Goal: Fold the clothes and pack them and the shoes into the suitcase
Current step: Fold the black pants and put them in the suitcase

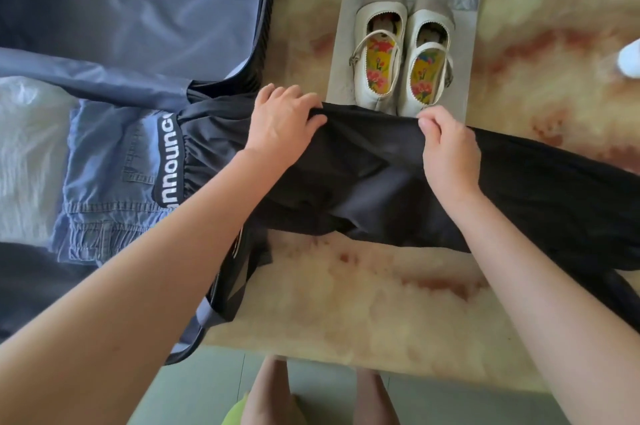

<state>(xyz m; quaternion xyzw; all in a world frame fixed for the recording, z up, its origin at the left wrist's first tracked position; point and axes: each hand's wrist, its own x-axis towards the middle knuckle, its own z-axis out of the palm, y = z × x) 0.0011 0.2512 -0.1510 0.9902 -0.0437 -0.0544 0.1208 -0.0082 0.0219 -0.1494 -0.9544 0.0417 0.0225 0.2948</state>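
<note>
Marbled tabletop (381, 303) holds your work: the black trousers (381, 182) stretch across it, their waistband end lying in the open suitcase (138, 9) on folded denim (104, 165). Your left hand (280, 120) and right hand (446, 151) each pinch the far edge. You seem to be mid-fold, so next draw that edge evenly toward you. The white shoes (401, 61) sit just beyond, unpacked.
</note>
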